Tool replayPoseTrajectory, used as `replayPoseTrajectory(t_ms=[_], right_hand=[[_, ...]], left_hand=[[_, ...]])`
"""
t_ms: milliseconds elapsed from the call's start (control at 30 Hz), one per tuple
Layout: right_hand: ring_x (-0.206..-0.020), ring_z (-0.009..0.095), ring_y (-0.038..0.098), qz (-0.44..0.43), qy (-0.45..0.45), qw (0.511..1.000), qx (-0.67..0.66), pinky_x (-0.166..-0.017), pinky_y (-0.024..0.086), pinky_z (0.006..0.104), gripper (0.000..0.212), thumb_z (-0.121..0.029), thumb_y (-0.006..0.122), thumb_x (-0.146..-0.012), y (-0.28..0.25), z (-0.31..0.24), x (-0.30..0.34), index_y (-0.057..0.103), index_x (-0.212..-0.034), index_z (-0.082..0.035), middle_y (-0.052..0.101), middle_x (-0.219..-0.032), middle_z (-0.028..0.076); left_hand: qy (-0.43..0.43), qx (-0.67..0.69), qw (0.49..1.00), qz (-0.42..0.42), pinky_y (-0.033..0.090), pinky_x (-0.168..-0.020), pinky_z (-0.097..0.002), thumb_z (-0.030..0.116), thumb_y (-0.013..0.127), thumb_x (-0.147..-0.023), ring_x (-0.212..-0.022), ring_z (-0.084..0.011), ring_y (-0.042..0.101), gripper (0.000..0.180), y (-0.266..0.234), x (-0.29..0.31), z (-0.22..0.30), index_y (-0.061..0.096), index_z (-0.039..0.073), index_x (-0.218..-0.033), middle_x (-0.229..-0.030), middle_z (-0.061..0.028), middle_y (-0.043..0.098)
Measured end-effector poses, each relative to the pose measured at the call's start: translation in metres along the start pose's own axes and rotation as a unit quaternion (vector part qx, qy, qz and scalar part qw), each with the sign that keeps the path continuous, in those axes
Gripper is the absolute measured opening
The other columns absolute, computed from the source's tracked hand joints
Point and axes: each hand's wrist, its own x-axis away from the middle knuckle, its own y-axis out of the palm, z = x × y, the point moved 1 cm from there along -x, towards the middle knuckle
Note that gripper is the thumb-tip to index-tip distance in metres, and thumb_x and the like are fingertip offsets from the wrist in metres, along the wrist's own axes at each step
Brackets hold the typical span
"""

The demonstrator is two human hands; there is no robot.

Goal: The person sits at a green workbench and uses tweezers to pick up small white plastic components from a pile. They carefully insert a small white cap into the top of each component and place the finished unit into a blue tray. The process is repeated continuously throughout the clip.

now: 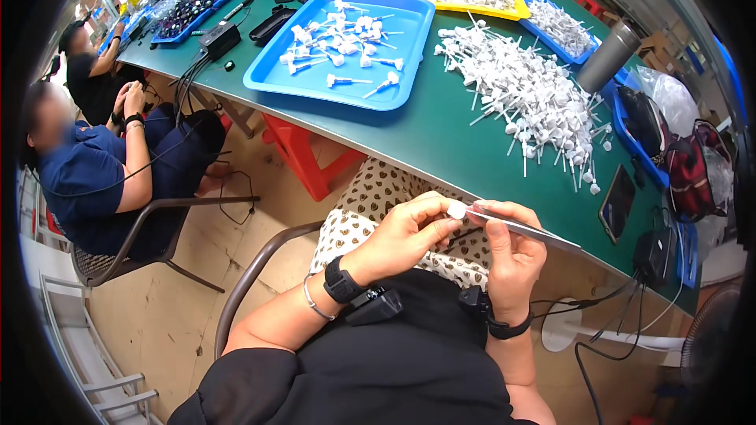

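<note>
Over my lap, just off the table's front edge, my left hand (413,232) pinches a small white plastic piece (456,210) between thumb and fingertips. It looks like the round-headed, thin-stemmed pieces on the table. My right hand (512,248) is closed on a thin, flat, silvery strip-like tool (543,234). The tool's narrow end points left and meets the white piece or lies right beside it; contact cannot be made out. A large heap of white plastic pieces (524,90) lies on the green table (315,114). Left of it, a blue tray (331,90) holds scattered similar pieces.
Yellow trays (478,8) filled with white pieces stand at the back. A grey cylinder (609,57), a phone (617,203) and a dark red bag (697,169) are at the right. Another person (98,177) sits at the left. A red stool (303,161) stands under the table.
</note>
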Motion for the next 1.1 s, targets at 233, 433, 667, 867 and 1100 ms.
replayPoseTrajectory(t_ms=[233, 433, 667, 867, 1100], right_hand=[[-0.099, 0.016, 0.067, -0.020, -0.020, 0.996, 0.086, -0.088, 0.053, 0.0283, 0.014, -0.001, 0.067, -0.097, 0.0038, -0.0015, 0.0017, 0.068, -0.110, 0.004, 0.071, -0.110, 0.010], [-0.088, 0.018, 0.069, -0.040, -0.086, 0.985, 0.142, -0.078, 0.055, 0.0287, 0.012, 0.000, 0.069, -0.095, 0.0050, 0.0007, 0.0003, 0.069, -0.107, 0.003, 0.073, -0.103, 0.012], [-0.079, 0.019, 0.068, -0.059, -0.113, 0.976, 0.177, -0.070, 0.055, 0.0289, 0.012, 0.002, 0.070, -0.092, 0.0051, 0.0019, -0.0025, 0.068, -0.104, 0.002, 0.073, -0.098, 0.013], [-0.078, 0.019, 0.068, -0.060, -0.113, 0.971, 0.202, -0.069, 0.054, 0.0285, 0.011, 0.002, 0.070, -0.093, 0.0038, 0.0030, -0.0019, 0.068, -0.103, 0.003, 0.073, -0.096, 0.013], [-0.078, 0.017, 0.068, -0.049, -0.101, 0.973, 0.201, -0.070, 0.055, 0.0280, 0.009, 0.001, 0.069, -0.094, 0.0039, 0.0020, -0.0017, 0.069, -0.103, 0.003, 0.073, -0.095, 0.012]], left_hand=[[0.058, -0.119, 0.991, 0.014, 0.051, -0.076, -0.0242, 0.010, 0.067, -0.099, -0.088, -0.0091, 0.061, 0.015, -0.0040, 0.0013, -0.0002, 0.074, 0.001, -0.110, -0.099, -0.0024, 0.064], [0.071, -0.156, 0.985, 0.013, 0.050, -0.074, -0.0282, 0.013, 0.067, -0.100, -0.084, -0.0114, 0.059, 0.018, -0.0017, 0.0020, -0.0045, 0.073, 0.004, -0.115, -0.092, -0.0033, 0.063], [0.121, -0.194, 0.974, 0.004, 0.050, -0.074, -0.0312, 0.011, 0.063, -0.101, -0.082, -0.0173, 0.060, 0.022, -0.0013, 0.0014, -0.0067, 0.070, 0.004, -0.121, -0.093, -0.0074, 0.061], [0.104, -0.201, 0.974, -0.004, 0.050, -0.073, -0.0323, 0.012, 0.062, -0.102, -0.080, -0.0177, 0.059, 0.020, -0.0011, 0.0022, -0.0038, 0.071, 0.003, -0.118, -0.090, -0.0075, 0.059], [0.083, -0.199, 0.976, -0.013, 0.049, -0.073, -0.0323, 0.016, 0.061, -0.103, -0.080, -0.0176, 0.059, 0.021, -0.0017, 0.0030, -0.0026, 0.071, 0.004, -0.118, -0.089, -0.0075, 0.059]])
